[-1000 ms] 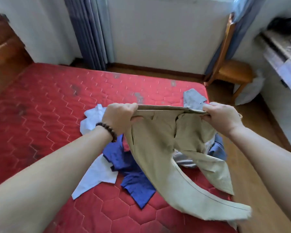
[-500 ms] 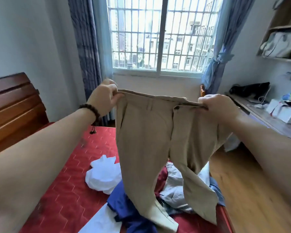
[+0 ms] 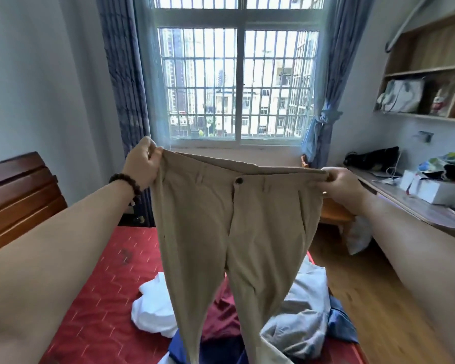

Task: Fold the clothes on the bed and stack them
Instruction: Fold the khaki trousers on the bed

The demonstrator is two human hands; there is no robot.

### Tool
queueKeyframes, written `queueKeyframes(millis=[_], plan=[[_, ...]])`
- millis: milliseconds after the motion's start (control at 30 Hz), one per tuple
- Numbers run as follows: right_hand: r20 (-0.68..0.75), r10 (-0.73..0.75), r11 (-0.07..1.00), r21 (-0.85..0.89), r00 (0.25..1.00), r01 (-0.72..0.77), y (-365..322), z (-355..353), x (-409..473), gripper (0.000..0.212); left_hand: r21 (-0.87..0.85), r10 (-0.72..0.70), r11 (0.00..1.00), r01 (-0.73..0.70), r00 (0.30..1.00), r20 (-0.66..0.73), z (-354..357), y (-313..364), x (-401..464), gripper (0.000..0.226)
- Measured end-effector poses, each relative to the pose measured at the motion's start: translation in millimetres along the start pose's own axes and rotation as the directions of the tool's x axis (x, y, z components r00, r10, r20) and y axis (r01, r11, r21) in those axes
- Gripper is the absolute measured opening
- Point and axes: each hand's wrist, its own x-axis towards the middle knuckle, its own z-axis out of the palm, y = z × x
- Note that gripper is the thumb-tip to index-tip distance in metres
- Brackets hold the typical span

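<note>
— Two forearms are filling the bottom corners of my feed; what are the hands doing?

— Both hands are pinching the waistband of the khaki trousers. I'm seeing the left hand curling round the left end of the band, a dark bead bracelet sitting on that wrist. The right hand is gripping the right end, thumb on top, and the band is stretching almost straight between them.

— Where are the trousers hanging?

— They're hanging in the air, front facing me, button showing at the middle, both legs dropping down out of my picture, over the clothes below.

— And below?

— I'm looking at the loose pile lying on the red mattress of the bed: a white garment left of the legs, a maroon garment between them, a dark blue garment at the bottom edge, a grey garment to the right with a lighter blue garment just beside it. None is looking folded.

— Farther out?

— A wooden headboard is standing at the left. A desk is running along the right wall, carrying a white box and a black bag; shelves are hanging above it. At the far wall I'm seeing a barred window with blue curtains at either side.
</note>
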Motion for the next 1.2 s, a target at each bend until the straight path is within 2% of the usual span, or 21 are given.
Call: queueKeyframes(millis=[67,133,200,267,300,333,467,533,567,600,667,700,767,867,933,1000,1067,1200], plan=[[-0.015,0.032,0.951,0.308,0.999,-0.026,-10.2,4.5,3.0,0.010,-0.021,-0.044,0.999,0.043,0.999,-0.031,-5.2,-7.9,-2.4,0.022],[-0.015,0.059,0.847,0.529,0.998,-0.042,-24.2,5.6,8.6,0.013,-0.062,-0.046,0.997,0.039,0.992,-0.113,-12.0,-9.6,-4.3,0.021],[-0.022,0.060,0.737,0.675,0.998,-0.030,-37.6,4.5,14.8,0.015,-0.122,-0.006,0.992,-0.028,0.963,-0.269,-20.1,-5.2,-7.0,0.018],[-0.033,0.059,0.688,0.725,0.998,-0.016,-46.3,5.8,19.8,0.014,-0.150,0.040,0.983,-0.101,0.930,-0.365,-26.3,-2.4,-9.5,0.014],[-0.043,0.058,0.693,0.720,0.997,-0.009,-48.6,8.0,21.7,0.013,-0.168,0.048,0.980,-0.110,0.941,-0.336,-28.4,-3.1,-10.3,0.014],[-0.058,0.061,0.713,0.701,0.997,-0.003,-50.4,11.0,23.0,0.011,-0.172,0.048,0.980,-0.098,0.960,-0.274,-29.7,-5.7,-10.3,0.023],[-0.141,0.033,0.814,0.578,0.989,0.056,-51.8,15.9,25.8,0.002,-0.100,0.085,0.991,-0.088,0.996,-0.034,-38.9,-21.2,-8.9,0.078],[-0.152,0.017,0.832,0.550,0.988,0.070,-54.4,13.5,27.1,0.001,-0.058,0.127,0.990,-0.126,0.992,0.014,-41.7,-26.2,-9.3,0.090],[-0.155,0.009,0.836,0.543,0.988,0.078,-56.8,12.0,27.1,0.002,-0.033,0.131,0.991,-0.131,0.991,0.005,-42.1,-25.6,-10.7,0.082],[-0.154,-0.003,0.834,0.545,0.988,0.087,-59.4,11.0,27.2,0.004,-0.026,0.119,0.992,-0.120,0.992,-0.039,-41.4,-25.0,-11.5,0.062],[-0.147,-0.016,0.824,0.558,0.989,0.096,-63.1,9.5,29.6,0.009,-0.122,0.040,0.991,-0.057,0.989,-0.143,-37.3,-26.3,-11.4,0.021],[-0.151,-0.009,0.831,0.549,0.988,0.091,-63.7,9.9,30.8,0.009,-0.187,-0.023,0.982,-0.008,0.987,-0.159,-34.2,-26.9,-10.8,0.015],[-0.191,0.049,0.880,0.473,0.980,0.048,-64.8,15.6,34.5,0.013,-0.276,-0.166,0.951,0.140,0.983,-0.074,-25.3,-26.4,-10.0,0.006],[-0.373,0.162,0.968,0.242,0.914,-0.073,-65.7,41.2,35.3,0.029,-0.266,-0.351,0.903,0.339,0.937,0.002,-2.6,-13.4,-15.8,0.018],[-0.488,0.197,0.978,0.157,0.851,-0.137,-72.6,64.9,27.4,0.033,-0.380,-0.414,0.840,0.388,0.910,0.016,17.4,11.0,-24.6,0.022],[-0.475,0.222,0.968,0.212,0.852,-0.134,-85.3,92.9,16.1,0.030,-0.524,-0.427,0.751,0.403,0.901,0.080,37.6,41.8,-34.7,0.021],[-0.437,0.192,0.952,0.299,0.879,-0.060,-102.3,125.0,3.2,0.022,-0.637,-0.388,0.675,0.373,0.913,0.123,56.2,73.6,-46.1,0.017],[-0.365,-0.013,0.955,0.272,0.931,0.120,-134.9,172.0,-23.7,0.016,-0.681,-0.335,0.676,0.281,0.941,0.055,73.6,116.8,-54.7,0.011]])
